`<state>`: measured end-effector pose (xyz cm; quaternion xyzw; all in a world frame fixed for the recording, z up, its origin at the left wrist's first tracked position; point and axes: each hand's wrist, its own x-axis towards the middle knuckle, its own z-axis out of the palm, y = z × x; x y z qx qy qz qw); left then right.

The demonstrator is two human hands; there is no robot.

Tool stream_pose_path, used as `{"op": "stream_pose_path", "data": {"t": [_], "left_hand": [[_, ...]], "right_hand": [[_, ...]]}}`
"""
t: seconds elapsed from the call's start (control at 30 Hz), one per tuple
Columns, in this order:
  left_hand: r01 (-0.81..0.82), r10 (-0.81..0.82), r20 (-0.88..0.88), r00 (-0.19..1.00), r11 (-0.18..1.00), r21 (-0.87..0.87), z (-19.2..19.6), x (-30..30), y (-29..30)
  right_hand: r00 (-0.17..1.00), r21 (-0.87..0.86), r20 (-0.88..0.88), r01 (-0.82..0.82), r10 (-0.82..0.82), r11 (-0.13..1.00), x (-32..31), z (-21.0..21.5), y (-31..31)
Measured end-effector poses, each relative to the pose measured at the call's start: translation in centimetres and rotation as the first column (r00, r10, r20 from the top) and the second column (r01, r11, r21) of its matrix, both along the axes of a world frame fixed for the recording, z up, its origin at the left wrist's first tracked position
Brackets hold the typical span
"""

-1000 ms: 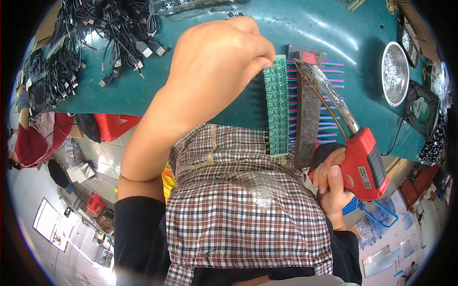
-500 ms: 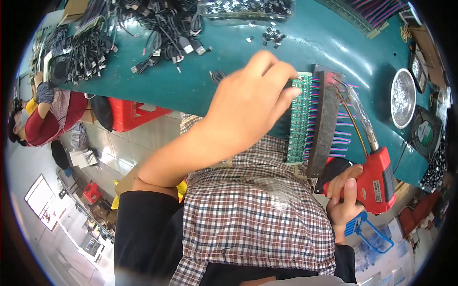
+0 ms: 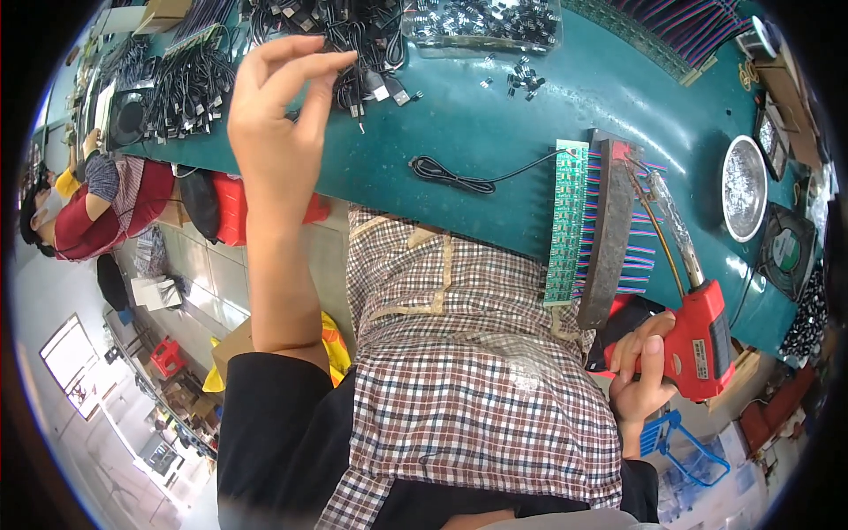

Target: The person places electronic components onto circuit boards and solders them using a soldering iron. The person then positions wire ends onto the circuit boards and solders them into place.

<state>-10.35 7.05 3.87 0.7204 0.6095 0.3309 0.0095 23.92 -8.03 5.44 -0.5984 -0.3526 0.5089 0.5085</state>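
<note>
My left hand (image 3: 281, 132) is raised at the near side of a pile of black USB cables (image 3: 389, 31), thumb and fingers apart, with nothing visible between them. My right hand (image 3: 643, 371) grips a red soldering gun (image 3: 698, 340), whose metal tip reaches the far end of a dark bar (image 3: 609, 234). Beside that bar lies a green circuit board panel (image 3: 565, 225) with several striped wires (image 3: 632, 256) passing under the bar. A coiled black cable (image 3: 452, 177) rests on the table, its loose end at the panel's far corner.
A clear tray (image 3: 484, 31) of small black connectors stands at the far side, with loose connectors (image 3: 526, 79) before it. Rightward are a round metal bowl (image 3: 746, 187) and a fan (image 3: 786, 252). Another person (image 3: 93, 208) sits at far left, near a red stool (image 3: 231, 208).
My left hand has left the board panel and swung left and away to the cable pile, uncovering the coiled cable. My right hand keeps the soldering gun in nearly the same place.
</note>
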Motion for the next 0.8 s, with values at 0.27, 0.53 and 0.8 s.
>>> {"op": "stream_pose_path", "data": {"t": [0.27,0.53,0.8], "left_hand": [[0.113,-0.105,-0.204,0.973,0.993,0.028,-0.4,-0.7,1.1],[0.050,-0.046,-0.343,0.938,0.999,0.003,-2.3,3.4,0.3],[0.046,-0.019,-0.371,0.928,0.997,0.066,-4.6,4.8,1.0]], "right_hand": [[1.000,0.002,0.007,0.015,-0.015,1.000,-0.2,-0.1,-0.1],[1.000,0.025,-0.008,0.000,0.000,1.000,0.1,-0.2,-0.1],[1.000,0.046,0.002,0.008,-0.008,0.999,0.1,-0.4,-0.3]]}}
